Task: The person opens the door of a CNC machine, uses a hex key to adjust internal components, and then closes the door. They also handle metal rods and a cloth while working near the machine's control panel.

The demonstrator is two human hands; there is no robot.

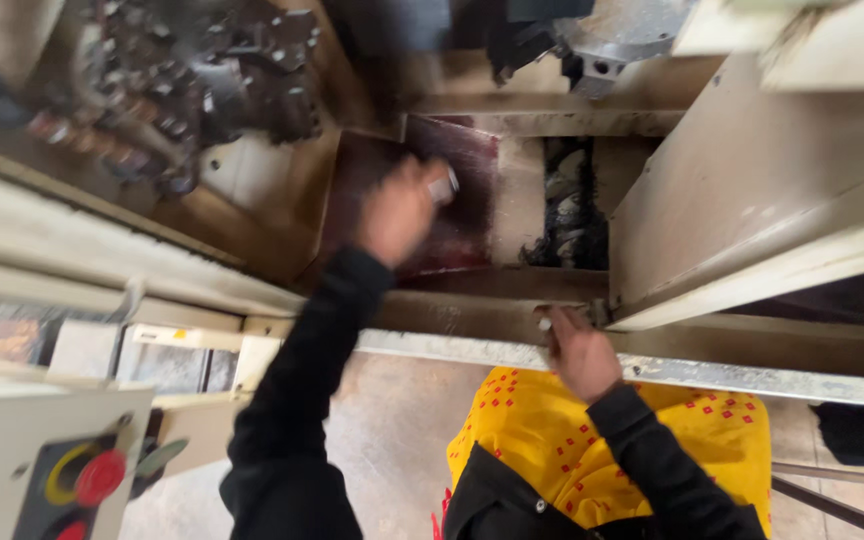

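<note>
Head view: left hand (399, 212) reached far into machine bay, fingers closed round small metal part (443, 186), blurred, over dark red tray (472, 160). Right hand (580, 352) clasped near rail (712, 372). Judgement: keeping sleeve clear of tool turret (202, 90) mattered; bracing on rail steadied reach.

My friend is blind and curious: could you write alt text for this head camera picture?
A person in black sleeves reaches the left hand, blurred and holding a small silvery metal piece, into a greasy beige metal machine. The right hand rests on the machine's front metal rail.
</note>
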